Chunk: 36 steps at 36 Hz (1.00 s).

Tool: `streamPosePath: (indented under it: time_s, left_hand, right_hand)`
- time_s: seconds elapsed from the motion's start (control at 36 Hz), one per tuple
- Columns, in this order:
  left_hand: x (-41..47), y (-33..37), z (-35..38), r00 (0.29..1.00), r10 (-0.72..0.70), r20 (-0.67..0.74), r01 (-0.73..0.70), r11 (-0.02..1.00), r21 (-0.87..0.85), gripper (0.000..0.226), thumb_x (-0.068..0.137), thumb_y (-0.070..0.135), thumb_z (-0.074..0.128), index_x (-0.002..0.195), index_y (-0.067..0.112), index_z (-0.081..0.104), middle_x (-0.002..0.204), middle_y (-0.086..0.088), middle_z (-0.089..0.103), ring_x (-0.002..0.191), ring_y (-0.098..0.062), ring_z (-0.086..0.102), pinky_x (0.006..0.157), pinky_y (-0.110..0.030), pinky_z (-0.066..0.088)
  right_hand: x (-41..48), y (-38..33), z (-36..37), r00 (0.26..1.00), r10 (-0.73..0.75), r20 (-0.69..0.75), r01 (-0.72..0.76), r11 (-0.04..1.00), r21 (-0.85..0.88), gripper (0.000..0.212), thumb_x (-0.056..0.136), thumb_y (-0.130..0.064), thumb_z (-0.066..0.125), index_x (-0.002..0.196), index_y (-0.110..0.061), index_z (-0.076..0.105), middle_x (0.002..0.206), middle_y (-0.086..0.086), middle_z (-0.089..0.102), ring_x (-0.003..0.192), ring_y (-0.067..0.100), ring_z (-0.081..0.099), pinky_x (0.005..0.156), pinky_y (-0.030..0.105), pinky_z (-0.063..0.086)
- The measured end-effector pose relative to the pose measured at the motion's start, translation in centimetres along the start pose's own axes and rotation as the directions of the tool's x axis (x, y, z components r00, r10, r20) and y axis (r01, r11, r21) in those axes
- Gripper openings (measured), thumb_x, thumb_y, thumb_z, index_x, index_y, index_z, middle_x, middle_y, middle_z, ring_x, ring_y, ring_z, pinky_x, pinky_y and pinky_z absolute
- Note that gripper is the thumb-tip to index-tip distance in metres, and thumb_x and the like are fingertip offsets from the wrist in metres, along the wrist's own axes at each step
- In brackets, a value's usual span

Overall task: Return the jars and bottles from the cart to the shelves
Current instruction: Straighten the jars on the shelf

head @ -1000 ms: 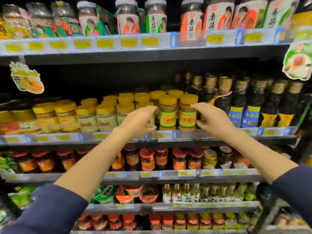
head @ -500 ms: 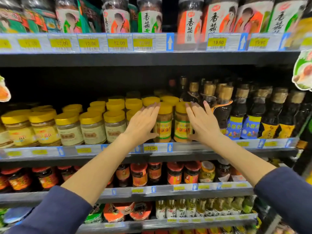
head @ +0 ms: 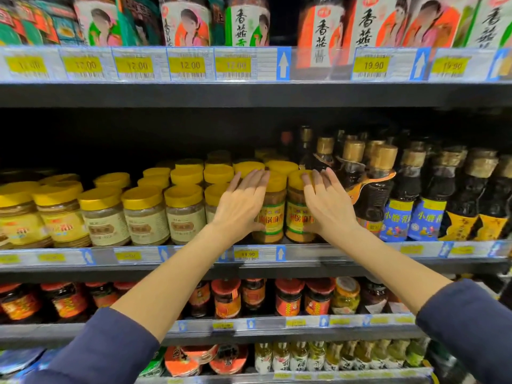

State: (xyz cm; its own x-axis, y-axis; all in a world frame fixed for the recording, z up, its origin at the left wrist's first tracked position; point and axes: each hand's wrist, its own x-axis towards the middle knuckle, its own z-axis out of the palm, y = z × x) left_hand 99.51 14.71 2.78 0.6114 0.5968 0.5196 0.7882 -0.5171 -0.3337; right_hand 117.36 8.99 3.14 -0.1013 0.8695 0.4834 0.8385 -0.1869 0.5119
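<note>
Advanced since before, the flat left hand [head: 240, 209] at 9 o'clock and right hand [head: 328, 210] at 3 are pressed against two jars [head: 277, 200] on the shelf [head: 346, 252]; alignment is judged underway, withdrawal needed next.

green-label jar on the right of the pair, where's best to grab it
Probably the yellow lid, from the front and above. The jar stands upright at the shelf edge, its twin close on one side, dark bottles on the other, so the body's sides are crowded; the lid and front are open. The right hand lies flat against it.
</note>
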Motion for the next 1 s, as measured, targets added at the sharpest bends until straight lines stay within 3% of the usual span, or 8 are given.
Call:
streamPosePath:
  time_s: [0.39, 0.44, 0.56, 0.67, 0.86, 1.0]
  left_hand:
    - [0.3, 0.4, 0.2, 0.999, -0.039, -0.003, 0.039, 0.999, -0.009, 0.115, 0.068, 0.047, 0.076, 0.149, 0.006, 0.006, 0.157, -0.012, 0.018, 0.146, -0.024, 0.015, 0.118, -0.040, 0.008]
    - [0.3, 0.4, 0.1, 0.999, -0.038, -0.005, 0.038, 0.999, -0.015, 0.116, 0.068, 0.047, 0.076, 0.149, 0.007, 0.005, 0.157, -0.012, 0.018, 0.146, -0.024, 0.015, 0.118, -0.040, 0.010]
    - [-0.2, 0.2, -0.2, 1.000, -0.022, -0.009, 0.022, 1.000, -0.012, 0.116, 0.069, 0.049, 0.075, 0.149, 0.006, 0.003, 0.157, -0.013, 0.016, 0.145, -0.025, 0.016, 0.118, -0.042, 0.012]
    - [-1.0, -0.5, -0.4, 1.000, -0.014, 0.000, 0.014, 1.000, 0.017, 0.116, 0.069, 0.053, 0.072, 0.149, 0.005, 0.003, 0.157, -0.015, 0.015, 0.145, -0.027, 0.017, 0.117, -0.043, 0.013]
    - [-3.0, -3.5, -0.7, 0.999, -0.032, 0.013, 0.032, 0.999, 0.020, 0.115, 0.070, 0.057, 0.070, 0.148, 0.002, 0.006, 0.156, -0.015, 0.017, 0.144, -0.027, 0.020, 0.117, -0.043, 0.014]
    - [-4.7, -6.8, -1.2, 0.997, -0.058, -0.042, 0.058, 0.998, 0.011, 0.114, 0.064, 0.055, 0.076, 0.146, 0.000, 0.019, 0.151, -0.017, 0.032, 0.139, -0.028, 0.033, 0.114, -0.042, 0.022]
  right_hand:
    - [0.2, 0.5, 1.1, 0.998, 0.003, -0.057, -0.004, 1.000, -0.020, 0.108, 0.030, -0.054, 0.090, 0.118, 0.001, 0.061, 0.111, 0.022, 0.067, 0.101, 0.033, 0.066, 0.101, 0.043, 0.043]
    - [0.1, 0.7, 0.6, 0.999, 0.013, -0.048, -0.013, 1.000, -0.012, 0.109, 0.036, -0.056, 0.088, 0.124, -0.001, 0.056, 0.117, 0.022, 0.064, 0.109, 0.034, 0.063, 0.105, 0.045, 0.038]
    - [-0.2, 1.1, 0.1, 0.999, -0.038, -0.035, 0.040, 0.998, 0.058, 0.108, 0.064, -0.058, 0.074, 0.144, -0.004, 0.025, 0.144, 0.022, 0.039, 0.134, 0.036, 0.038, 0.116, 0.050, 0.010]
    - [-0.3, 1.4, -0.5, 0.998, -0.041, -0.044, 0.046, 0.992, 0.116, 0.109, 0.069, -0.061, 0.068, 0.148, -0.011, 0.012, 0.152, 0.021, 0.025, 0.141, 0.035, 0.024, 0.116, 0.051, 0.001]
    - [0.6, -0.7, -1.8, 0.987, -0.074, -0.146, 0.096, 0.984, 0.152, 0.104, 0.065, -0.062, 0.070, 0.143, -0.007, 0.029, 0.144, 0.024, 0.038, 0.135, 0.036, 0.036, 0.115, 0.053, 0.011]
    - [1.7, -3.7, -2.6, 0.962, -0.075, -0.263, 0.125, 0.976, 0.179, 0.102, 0.056, -0.059, 0.078, 0.135, -0.004, 0.042, 0.130, 0.026, 0.052, 0.121, 0.038, 0.051, 0.109, 0.057, 0.025]
